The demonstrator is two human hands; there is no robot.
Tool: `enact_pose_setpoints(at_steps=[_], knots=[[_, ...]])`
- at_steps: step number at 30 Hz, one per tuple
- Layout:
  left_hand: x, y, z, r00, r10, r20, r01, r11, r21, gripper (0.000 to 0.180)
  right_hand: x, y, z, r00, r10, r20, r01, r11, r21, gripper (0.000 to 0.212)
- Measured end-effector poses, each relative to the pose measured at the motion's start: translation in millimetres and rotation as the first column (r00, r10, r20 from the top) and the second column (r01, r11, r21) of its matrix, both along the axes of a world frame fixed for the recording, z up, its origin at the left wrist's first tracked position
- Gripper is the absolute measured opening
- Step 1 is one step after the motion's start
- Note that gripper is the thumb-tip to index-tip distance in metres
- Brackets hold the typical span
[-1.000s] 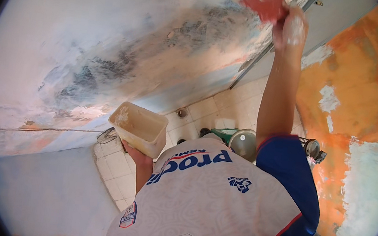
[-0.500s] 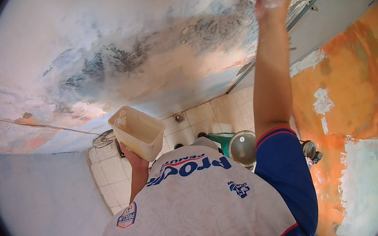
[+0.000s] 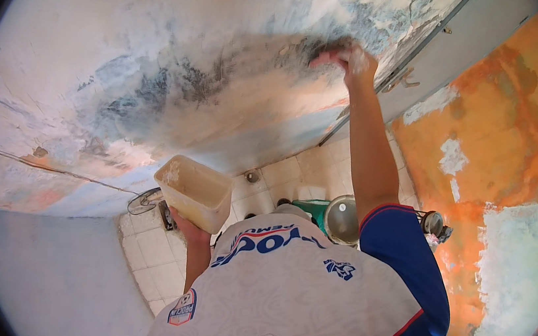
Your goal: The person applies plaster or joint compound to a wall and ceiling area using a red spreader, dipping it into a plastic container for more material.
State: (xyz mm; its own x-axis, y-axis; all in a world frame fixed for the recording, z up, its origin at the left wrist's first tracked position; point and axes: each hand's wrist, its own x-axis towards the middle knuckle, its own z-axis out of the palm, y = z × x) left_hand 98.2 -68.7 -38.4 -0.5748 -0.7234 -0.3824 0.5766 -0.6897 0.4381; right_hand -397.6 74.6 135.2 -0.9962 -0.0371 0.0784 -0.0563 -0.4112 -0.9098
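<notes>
At the lower left my left hand (image 3: 194, 229) is closed on the near side of a cream plastic container (image 3: 216, 195). The container is open-topped and tilted, with pale smears on its inner wall. My right arm reaches up to the stained wall (image 3: 179, 85), where white and peach paint is marked by dark blue-grey patches. There my right hand (image 3: 357, 65), whitish on its back, is closed against the surface. Something dark and pinkish shows at its fingers, but I cannot make out what it is.
An orange wall (image 3: 486, 126) with white patches rises on the right. A grey metal pot (image 3: 343, 219) and a green item (image 3: 313, 207) are on the tiled floor (image 3: 156, 255). A round fan-like object (image 3: 144, 201) stands at the wall's foot, where a cable (image 3: 50, 167) runs along.
My right hand has come down along the wall, from the top edge of the view to the dark patch. My left hand and the container have stayed nearly in place.
</notes>
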Motion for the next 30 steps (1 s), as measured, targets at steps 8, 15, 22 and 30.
enact_pose_setpoints(at_steps=[8, 15, 22, 30], knots=[[7.4, 0.2, -5.0, 1.000, -0.006, 0.022, 0.005, 1.000, 0.020, 0.061, 114.9, 16.4, 183.6, 0.925, 0.092, -0.368, -0.143, 0.983, -0.113, 0.012], [5.3, 4.2, -4.3, 0.999, -0.035, -0.007, 0.035, 0.999, 0.025, 0.062, 83.8, 26.5, -59.8, 0.986, -0.111, 0.121, 0.104, 0.993, 0.057, 0.021], [19.7, -3.2, -12.1, 0.999, -0.034, 0.042, 0.038, 0.996, -0.084, 0.068, 33.8, -42.1, 61.5, 0.986, -0.022, -0.164, -0.001, 0.990, -0.142, 0.016], [33.7, -0.9, -16.0, 1.000, 0.000, 0.016, 0.001, 0.999, -0.051, 0.071, 124.5, 8.3, 103.1, 0.961, 0.164, -0.224, -0.204, 0.964, -0.169, 0.027]])
